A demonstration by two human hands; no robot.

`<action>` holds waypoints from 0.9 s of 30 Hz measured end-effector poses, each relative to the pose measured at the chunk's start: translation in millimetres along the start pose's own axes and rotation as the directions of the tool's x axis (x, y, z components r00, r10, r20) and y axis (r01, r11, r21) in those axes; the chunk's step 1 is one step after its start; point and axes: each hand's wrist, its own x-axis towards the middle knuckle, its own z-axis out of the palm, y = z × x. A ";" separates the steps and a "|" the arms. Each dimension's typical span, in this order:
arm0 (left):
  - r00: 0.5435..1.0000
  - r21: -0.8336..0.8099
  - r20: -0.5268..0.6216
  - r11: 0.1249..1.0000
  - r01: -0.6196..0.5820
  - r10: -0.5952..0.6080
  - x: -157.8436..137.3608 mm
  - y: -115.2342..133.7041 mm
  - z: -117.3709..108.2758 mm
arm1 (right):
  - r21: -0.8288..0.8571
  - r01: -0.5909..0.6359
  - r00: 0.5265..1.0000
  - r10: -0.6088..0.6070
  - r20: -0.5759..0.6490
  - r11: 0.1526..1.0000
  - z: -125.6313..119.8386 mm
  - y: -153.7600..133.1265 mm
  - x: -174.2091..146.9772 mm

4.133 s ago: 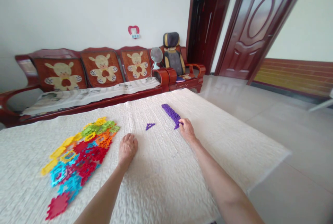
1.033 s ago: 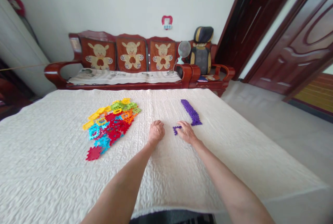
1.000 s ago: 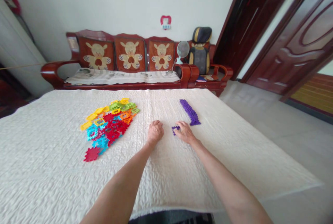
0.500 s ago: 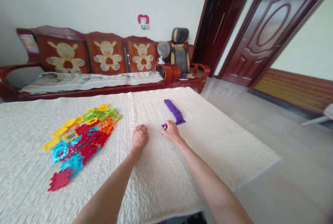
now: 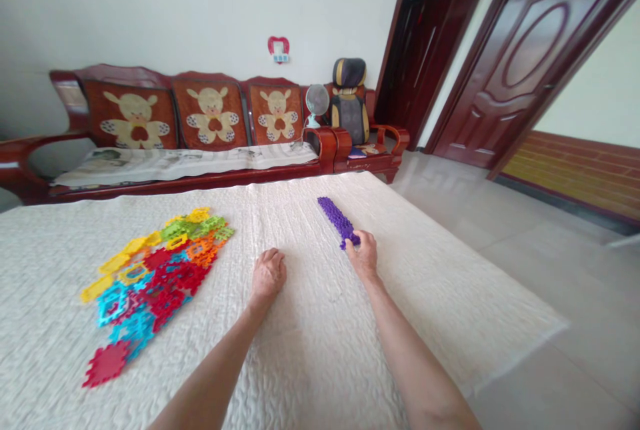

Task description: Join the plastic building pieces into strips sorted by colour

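My right hand (image 5: 364, 253) is closed on a purple interlocking puzzle piece (image 5: 356, 239) at the near end of a purple row (image 5: 337, 217) of close-set pieces. Its thumb and fingers pinch the piece against that end, and part of it is hidden behind them. To the left, my left hand (image 5: 269, 273) rests on the white quilted cover (image 5: 305, 323) with its fingers curled under. Nothing shows in it, though its palm faces down. Farther left lies a loose pile of notched pieces (image 5: 170, 277) in yellow, green, orange, red and blue.
A flat red square piece (image 5: 107, 363) lies at the pile's near end. Beyond the covered surface stand a wooden sofa (image 5: 190, 177) with bear-patterned cushions, a small fan (image 5: 317, 100) and a chair with a massage cushion (image 5: 350, 113). The cover's right edge (image 5: 500, 283) borders tiled floor.
My right hand has moved right and slightly away, from bare cover to the near end of the purple row, carrying a purple piece. My left hand has stayed nearly still.
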 end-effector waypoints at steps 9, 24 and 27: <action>1.000 -0.001 -0.022 1.000 -0.010 0.010 -0.1 -1.4 3.5 | -0.060 -0.011 1.000 0.013 0.027 0.998 5.0 8.2 0.4; 0.999 -0.027 0.025 0.999 0.037 -0.036 -0.2 5.4 -5.3 | -0.040 0.122 0.992 -0.121 0.024 0.992 -5.6 -7.9 1.3; 0.997 -0.046 0.042 0.997 0.059 -0.057 -0.6 9.3 -9.3 | 0.055 0.216 0.975 -0.219 0.050 0.975 -4.5 -22.6 -5.0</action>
